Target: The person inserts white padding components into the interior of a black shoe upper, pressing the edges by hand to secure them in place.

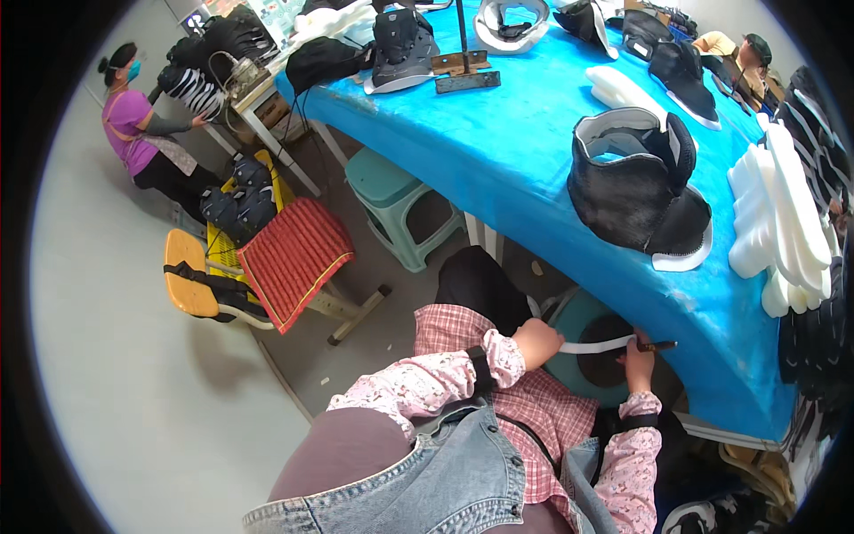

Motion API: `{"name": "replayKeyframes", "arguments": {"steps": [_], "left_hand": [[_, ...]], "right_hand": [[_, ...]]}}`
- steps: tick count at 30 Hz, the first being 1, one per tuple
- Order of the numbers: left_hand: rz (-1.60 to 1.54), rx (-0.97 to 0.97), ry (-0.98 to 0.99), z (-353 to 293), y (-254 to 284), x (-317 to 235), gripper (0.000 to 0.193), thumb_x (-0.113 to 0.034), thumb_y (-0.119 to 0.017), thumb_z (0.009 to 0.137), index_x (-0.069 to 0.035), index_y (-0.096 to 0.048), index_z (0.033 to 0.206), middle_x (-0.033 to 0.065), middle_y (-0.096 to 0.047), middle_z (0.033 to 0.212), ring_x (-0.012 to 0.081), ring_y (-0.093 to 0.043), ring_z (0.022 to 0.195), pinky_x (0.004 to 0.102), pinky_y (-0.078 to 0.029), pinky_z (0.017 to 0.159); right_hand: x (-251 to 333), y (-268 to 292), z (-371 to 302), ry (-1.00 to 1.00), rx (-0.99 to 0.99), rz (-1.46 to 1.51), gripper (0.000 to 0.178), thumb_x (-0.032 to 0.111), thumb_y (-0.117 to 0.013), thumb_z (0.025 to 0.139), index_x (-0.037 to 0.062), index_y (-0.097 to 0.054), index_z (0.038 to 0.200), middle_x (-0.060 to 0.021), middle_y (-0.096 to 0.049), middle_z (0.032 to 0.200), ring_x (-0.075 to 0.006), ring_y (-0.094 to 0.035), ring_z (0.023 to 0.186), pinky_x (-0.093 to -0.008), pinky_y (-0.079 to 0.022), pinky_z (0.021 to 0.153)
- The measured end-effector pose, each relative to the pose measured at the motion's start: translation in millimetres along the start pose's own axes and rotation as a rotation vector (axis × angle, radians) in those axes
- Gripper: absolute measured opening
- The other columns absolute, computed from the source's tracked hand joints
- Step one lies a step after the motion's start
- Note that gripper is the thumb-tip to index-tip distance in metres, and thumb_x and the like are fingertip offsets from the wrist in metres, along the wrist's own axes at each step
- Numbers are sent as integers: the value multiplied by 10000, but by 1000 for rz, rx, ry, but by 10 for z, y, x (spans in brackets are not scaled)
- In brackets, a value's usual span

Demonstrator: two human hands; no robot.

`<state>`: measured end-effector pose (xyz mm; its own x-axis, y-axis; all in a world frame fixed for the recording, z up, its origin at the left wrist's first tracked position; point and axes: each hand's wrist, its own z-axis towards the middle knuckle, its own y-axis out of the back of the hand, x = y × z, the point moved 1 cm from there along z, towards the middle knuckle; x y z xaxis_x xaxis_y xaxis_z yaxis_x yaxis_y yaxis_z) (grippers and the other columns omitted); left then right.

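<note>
Blue table (498, 151), shoe (614, 196) atop, strip (598, 346) alongside

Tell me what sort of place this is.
Probably a footwear workshop: a black boot upper with no visible sole stands on a blue-covered table, another dark upper sits near the far edge, and white padded pieces are piled at right.
</note>
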<state>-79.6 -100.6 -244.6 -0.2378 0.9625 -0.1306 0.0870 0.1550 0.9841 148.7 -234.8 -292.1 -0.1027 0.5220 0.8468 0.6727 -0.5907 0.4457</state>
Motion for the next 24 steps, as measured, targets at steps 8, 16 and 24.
{"name": "replayKeyframes", "arguments": {"steps": [8, 16, 24], "left_hand": [[-125, 135, -1, -619, 550, -13, 107, -116, -639, 710, -74, -662, 806, 107, -657, 720, 287, -662, 701, 408, -515, 613], [-251, -24, -45, -824, 710, 59, 227, -86, -648, 717, -45, -603, 935, 116, -615, 839, 325, -642, 734, 385, -529, 650], [-706, -528, -44, -700, 1405, 153, 370, -130, -718, 745, -16, -586, 1071, 149, -554, 1135, 309, -587, 1008, 357, -492, 846]], "right_hand": [[-80, 88, -701, -18, 176, 268, 507, 345, -509, 953, -3, -453, 1318, -100, -570, 1155, -203, -608, 952, -312, -496, 831], [660, 173, -1671, 39, 733, 558, 688, 229, -725, 789, -34, -410, 1341, -177, -543, 1271, -215, -564, 1112, -321, -414, 979], [564, 260, -1687, 203, 257, 128, 353, 112, -668, 812, -28, -587, 1127, -72, -646, 1017, -130, -590, 929, -278, -468, 833]]}}
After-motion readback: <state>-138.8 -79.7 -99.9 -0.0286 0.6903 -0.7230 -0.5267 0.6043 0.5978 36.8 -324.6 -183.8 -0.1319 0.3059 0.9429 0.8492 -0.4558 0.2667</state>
